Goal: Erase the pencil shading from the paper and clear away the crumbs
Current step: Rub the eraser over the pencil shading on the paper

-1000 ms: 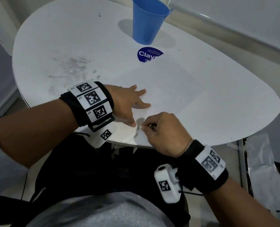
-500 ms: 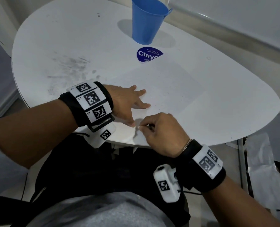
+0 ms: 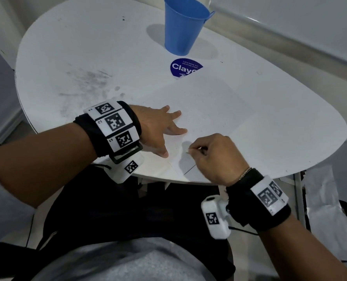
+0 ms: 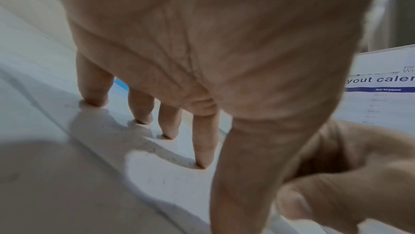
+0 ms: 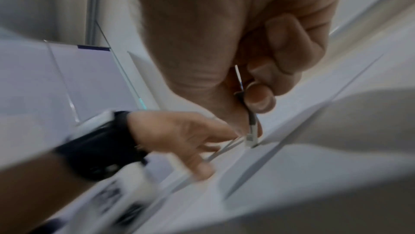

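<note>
A white sheet of paper (image 3: 213, 110) lies on the white table (image 3: 290, 126), its near corner at the front edge. My left hand (image 3: 160, 128) lies flat on the sheet with its fingers (image 4: 203, 142) spread and their tips pressing down. Just to its right, my right hand (image 3: 213, 155) pinches a small eraser (image 5: 250, 131) between thumb and fingers, its tip touching the paper (image 5: 292, 175). The spot under the eraser lies in the hand's shadow, so I cannot make out the pencil shading there. Tiny dark specks dot the sheet (image 4: 157, 175) around the left fingers.
A blue cup (image 3: 185, 25) stands at the back of the table, with a round blue sticker (image 3: 185, 67) in front of it. Grey smudges (image 3: 91, 80) mark the tabletop to the left. Printed sheets (image 3: 334, 199) lie on the floor at right.
My right hand has slid a little to the right across the paper with the eraser. The left hand has stayed flat in the same place.
</note>
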`<state>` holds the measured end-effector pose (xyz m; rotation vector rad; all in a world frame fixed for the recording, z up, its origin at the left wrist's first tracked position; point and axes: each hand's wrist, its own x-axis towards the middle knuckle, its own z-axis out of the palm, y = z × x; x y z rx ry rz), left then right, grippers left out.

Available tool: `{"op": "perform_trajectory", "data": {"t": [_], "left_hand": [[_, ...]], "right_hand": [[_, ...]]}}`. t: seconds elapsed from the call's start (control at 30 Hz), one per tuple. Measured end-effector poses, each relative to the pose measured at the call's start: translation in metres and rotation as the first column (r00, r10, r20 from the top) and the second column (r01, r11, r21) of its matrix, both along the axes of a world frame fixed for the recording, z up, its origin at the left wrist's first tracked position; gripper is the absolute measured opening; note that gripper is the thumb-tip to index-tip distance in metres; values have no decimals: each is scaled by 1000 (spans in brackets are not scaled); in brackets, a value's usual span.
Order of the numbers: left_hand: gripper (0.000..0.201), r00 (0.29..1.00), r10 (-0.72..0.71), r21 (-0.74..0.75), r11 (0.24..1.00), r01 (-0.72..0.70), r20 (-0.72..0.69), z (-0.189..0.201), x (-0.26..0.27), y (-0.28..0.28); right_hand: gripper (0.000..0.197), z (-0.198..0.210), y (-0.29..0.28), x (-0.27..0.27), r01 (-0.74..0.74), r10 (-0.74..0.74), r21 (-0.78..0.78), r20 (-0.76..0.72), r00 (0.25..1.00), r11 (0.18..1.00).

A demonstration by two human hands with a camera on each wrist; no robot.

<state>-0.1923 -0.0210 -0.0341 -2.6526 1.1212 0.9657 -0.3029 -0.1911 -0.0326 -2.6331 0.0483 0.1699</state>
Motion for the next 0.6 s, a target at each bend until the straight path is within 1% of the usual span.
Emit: {"op": "perform_trajectory", "data": {"t": [0.1, 0.13, 0.23, 0.27, 0.3, 0.37, 0.4, 0.43, 0.53, 0.57, 0.6], "left_hand": [[87, 1000, 1, 1, 1000, -1, -20, -1, 3, 1], [87, 1000, 1, 1, 1000, -1, -20, -1, 2, 1], [86, 1000, 2, -1, 1000, -2, -16, 1, 0, 1], [86, 1000, 0, -2, 1000, 0, -17, 1, 0, 1], [86, 1000, -2, 0, 1000, 2, -18, 1, 1, 1], [87, 1000, 1, 8, 1000, -1, -25, 0, 1, 1], [87, 1000, 2, 11, 1000, -2, -26, 0, 1, 1], [87, 1000, 3, 12, 1000, -3, -25, 1, 0, 1], [85, 1000, 0, 16, 1000, 0, -17, 3, -2, 0], [85, 1000, -3, 19, 1000, 3, -13, 4, -2, 0], [85, 1000, -4, 21, 1000, 4, -11, 4, -2, 0]], "right_hand": [[15, 5, 20, -17, -153, 154, 29, -61, 986, 988], [15, 6, 19, -16, -153, 153, 13, -71, 986, 988], [16, 4, -6, 2, 22, -22, -23, -9, 1000, 1000], [16, 4, -9, 3, 44, -44, -22, 3, 999, 999], [16, 4, -6, 0, 18, -18, -21, -5, 1000, 1000], [15, 6, 11, -13, -115, 116, 10, -61, 991, 993], [16, 8, 16, -18, -149, 151, 27, -87, 985, 989], [16, 10, 14, -16, -140, 141, 14, -94, 985, 990], [16, 7, -11, 3, 42, -43, -49, -9, 999, 998], [16, 6, -14, 4, 61, -61, -56, 14, 998, 997], [16, 5, -10, 2, 36, -35, -55, 11, 999, 998]]}}
